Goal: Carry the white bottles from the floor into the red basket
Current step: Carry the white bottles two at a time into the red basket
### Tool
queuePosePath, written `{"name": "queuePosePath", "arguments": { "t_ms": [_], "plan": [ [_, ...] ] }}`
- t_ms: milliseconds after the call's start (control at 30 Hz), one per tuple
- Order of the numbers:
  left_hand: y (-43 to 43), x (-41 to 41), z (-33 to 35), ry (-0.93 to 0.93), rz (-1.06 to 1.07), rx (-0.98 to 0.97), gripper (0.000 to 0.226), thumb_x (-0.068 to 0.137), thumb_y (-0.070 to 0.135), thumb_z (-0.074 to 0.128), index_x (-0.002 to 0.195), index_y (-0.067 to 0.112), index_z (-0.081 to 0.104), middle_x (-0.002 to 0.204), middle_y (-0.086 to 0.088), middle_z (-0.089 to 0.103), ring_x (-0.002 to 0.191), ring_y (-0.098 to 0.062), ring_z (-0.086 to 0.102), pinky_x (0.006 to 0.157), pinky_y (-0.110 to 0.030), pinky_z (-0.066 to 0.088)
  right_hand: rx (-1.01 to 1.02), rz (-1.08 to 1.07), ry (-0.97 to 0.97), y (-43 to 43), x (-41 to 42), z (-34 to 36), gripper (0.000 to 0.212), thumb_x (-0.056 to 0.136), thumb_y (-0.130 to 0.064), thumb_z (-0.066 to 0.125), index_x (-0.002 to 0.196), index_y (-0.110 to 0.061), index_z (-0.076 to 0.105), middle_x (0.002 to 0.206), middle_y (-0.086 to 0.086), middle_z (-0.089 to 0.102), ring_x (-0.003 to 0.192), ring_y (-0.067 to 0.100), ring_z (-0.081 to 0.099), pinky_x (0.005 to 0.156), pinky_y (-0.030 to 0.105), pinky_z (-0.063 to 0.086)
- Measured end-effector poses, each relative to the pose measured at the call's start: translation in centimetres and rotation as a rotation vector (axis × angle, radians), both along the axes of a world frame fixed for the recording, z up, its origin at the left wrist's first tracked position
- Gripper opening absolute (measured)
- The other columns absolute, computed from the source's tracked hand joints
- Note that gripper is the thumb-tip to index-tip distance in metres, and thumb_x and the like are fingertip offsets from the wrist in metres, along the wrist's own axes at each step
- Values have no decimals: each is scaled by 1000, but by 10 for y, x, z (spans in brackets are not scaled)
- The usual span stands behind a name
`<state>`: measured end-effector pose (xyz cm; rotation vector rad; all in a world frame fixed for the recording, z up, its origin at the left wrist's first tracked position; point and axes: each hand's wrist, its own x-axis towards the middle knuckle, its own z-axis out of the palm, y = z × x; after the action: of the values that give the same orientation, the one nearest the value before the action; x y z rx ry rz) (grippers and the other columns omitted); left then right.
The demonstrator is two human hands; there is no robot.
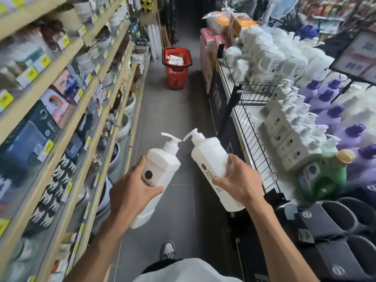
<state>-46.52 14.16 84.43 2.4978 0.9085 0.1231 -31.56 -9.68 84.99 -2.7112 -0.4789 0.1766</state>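
I stand in a shop aisle with a white pump bottle in each hand. My left hand [134, 190] grips one white bottle [160, 169] round its body, pump pointing up and right. My right hand [237, 184] grips the other white bottle [207, 157], tilted with its pump toward the left. The two pump heads nearly touch. The red basket [176, 67] stands on the grey floor far ahead in the aisle, with several white bottles lying inside it.
Wooden shelves [67, 110] of dishes and boxes line the left side. A wire-fenced display [248, 127] of white and purple bottles runs along the right, with a green jug [325, 176] and dark buckets [345, 216] near me. My shoe [168, 250] shows below.
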Motion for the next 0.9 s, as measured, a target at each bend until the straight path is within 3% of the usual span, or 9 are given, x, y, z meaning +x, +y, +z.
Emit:
{"name": "queuePosePath", "arguments": {
  "t_ms": [200,467,733,900],
  "plan": [
    [51,43,-5,15,-30,10,105,68,52,81,156,38,24,138,1,60,110,-32,63,79,-37,48,-20,-5,3,48,42,-5,67,63,-56,74,119,-28,49,103,-13,63,85,20,65,75,36,55],
    [108,128,-35,107,-78,-17,101,65,51,77,151,39,25,133,4,60,103,-32,63,77,-35,48,-73,-3,105,106,116,-37,67,64,-50,77,119,-26,47,104,-6,63,83,22,65,76,40,57],
    [142,245,-52,179,-134,20,101,67,50,75,152,36,22,138,1,57,112,-31,62,80,-37,46,-76,-3,184,156,207,-78,63,63,-51,74,112,-26,45,103,-4,63,84,24,66,77,43,58],
    [165,298,-58,209,-110,23,96,62,52,73,144,41,25,123,2,64,99,-32,64,72,-35,46,-100,27,204,173,267,-84,61,67,-49,76,112,-23,43,103,-3,61,82,23,65,69,37,55]
  ]
}}
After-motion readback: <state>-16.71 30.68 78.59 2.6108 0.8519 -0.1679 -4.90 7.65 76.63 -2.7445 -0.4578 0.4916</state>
